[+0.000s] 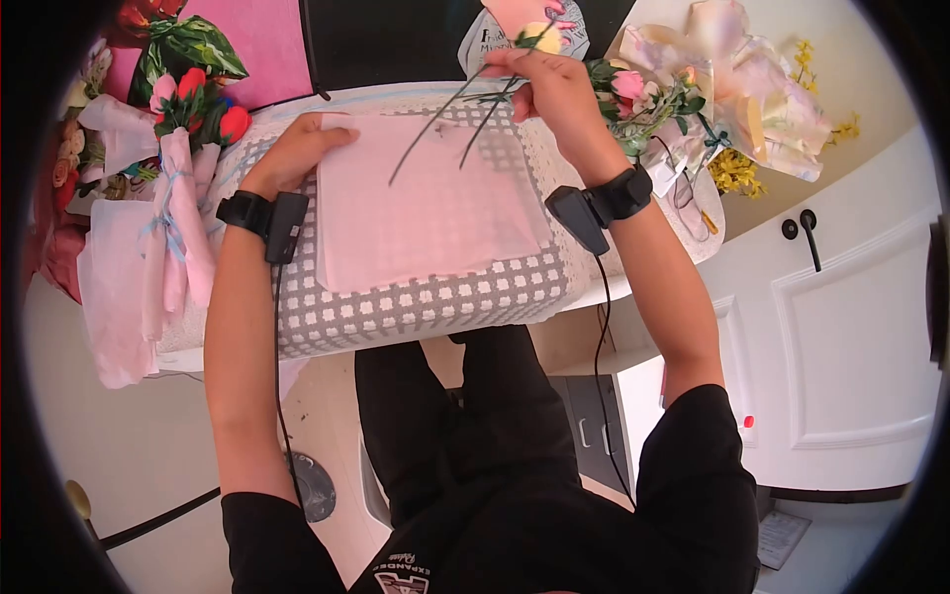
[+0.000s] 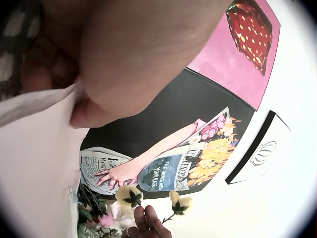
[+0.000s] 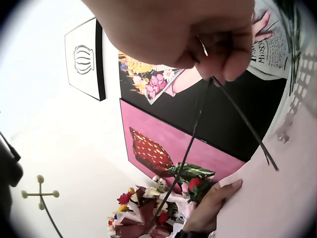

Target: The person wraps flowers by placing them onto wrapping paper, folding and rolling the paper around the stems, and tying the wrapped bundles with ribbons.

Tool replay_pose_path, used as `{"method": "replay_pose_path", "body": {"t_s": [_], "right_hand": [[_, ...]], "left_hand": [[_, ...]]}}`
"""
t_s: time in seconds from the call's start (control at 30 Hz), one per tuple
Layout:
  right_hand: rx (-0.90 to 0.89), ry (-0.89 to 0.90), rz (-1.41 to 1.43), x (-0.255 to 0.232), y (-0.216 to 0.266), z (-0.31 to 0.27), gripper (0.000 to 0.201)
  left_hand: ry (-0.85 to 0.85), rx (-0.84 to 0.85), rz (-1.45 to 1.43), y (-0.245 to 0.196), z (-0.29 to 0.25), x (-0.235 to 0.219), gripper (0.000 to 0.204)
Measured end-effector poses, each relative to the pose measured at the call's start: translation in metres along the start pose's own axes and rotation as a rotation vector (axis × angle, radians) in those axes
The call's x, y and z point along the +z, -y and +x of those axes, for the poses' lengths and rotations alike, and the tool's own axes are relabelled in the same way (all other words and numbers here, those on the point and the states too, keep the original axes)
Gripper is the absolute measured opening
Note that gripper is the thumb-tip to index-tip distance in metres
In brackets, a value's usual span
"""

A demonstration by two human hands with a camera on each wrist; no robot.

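Observation:
Pink translucent wrapping sheets (image 1: 416,218) lie on a grey-and-white checked cloth. At their upper left corner, my left hand (image 1: 297,153) holds the edge, thumb on top; the left wrist view shows the paper (image 2: 39,148) pinched by that hand (image 2: 133,64). Above the upper right of the sheets, my right hand (image 1: 559,94) pinches thin dark green stems (image 1: 426,139) that hang down and spread apart. In the left wrist view, pale yellow flowers (image 2: 130,196) show beside the right hand (image 2: 146,223). The right wrist view shows the stems (image 3: 190,144) below the pinching fingers (image 3: 215,64).
Wrapped pink bouquets (image 1: 176,218) and red and pink flowers stand at the left. At the right lie a floral-paper bouquet (image 1: 752,89), pink roses (image 1: 628,84) and yellow blossoms (image 1: 737,173). Pictures lean at the back. Other green stems lie behind the sheets.

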State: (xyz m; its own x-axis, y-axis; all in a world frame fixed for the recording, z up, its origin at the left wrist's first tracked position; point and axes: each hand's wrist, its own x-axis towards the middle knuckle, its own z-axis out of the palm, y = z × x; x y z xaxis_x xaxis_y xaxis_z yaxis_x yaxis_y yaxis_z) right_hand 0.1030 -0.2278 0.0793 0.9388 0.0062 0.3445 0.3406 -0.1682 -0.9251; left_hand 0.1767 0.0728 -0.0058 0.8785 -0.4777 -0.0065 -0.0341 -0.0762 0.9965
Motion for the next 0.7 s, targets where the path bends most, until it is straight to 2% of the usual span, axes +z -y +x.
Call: {"method": "replay_pose_path", "body": {"t_s": [0.17,0.23,0.3,0.33,0.4,0.47,0.53,0.6,0.7], "right_hand": [[-0.003,0.126,-0.048,0.014,0.013,-0.014,0.028],[0.078,0.235,-0.102,0.024,0.013,-0.016,0.033],[0.124,0.271,-0.103,0.036,0.007,-0.013,0.032],[0.179,0.298,-0.108,0.042,0.002,-0.014,0.031],[0.173,0.296,-0.043,0.053,-0.011,-0.011,0.029],[0.225,0.338,-0.109,0.062,-0.022,-0.005,0.030],[0.223,0.390,-0.103,0.069,-0.035,0.003,0.030],[0.282,0.419,-0.053,0.076,-0.045,0.005,0.031],[0.314,0.433,0.044,0.076,-0.046,0.001,0.033]], "left_hand": [[0.099,-0.123,0.087,-0.003,-0.004,0.007,0.026],[0.127,-0.131,0.117,-0.002,0.001,0.003,0.027],[0.196,-0.141,0.116,-0.001,0.001,0.001,0.029],[0.190,-0.157,0.118,-0.003,-0.004,0.001,0.029],[0.158,-0.190,0.031,-0.015,-0.008,0.010,0.030],[0.111,-0.195,0.029,-0.020,-0.011,0.014,0.032],[0.226,-0.153,0.106,-0.017,-0.008,0.011,0.032],[0.185,-0.165,0.162,-0.010,-0.007,0.008,0.032],[0.207,-0.092,0.191,-0.008,-0.003,0.009,0.029]]}}
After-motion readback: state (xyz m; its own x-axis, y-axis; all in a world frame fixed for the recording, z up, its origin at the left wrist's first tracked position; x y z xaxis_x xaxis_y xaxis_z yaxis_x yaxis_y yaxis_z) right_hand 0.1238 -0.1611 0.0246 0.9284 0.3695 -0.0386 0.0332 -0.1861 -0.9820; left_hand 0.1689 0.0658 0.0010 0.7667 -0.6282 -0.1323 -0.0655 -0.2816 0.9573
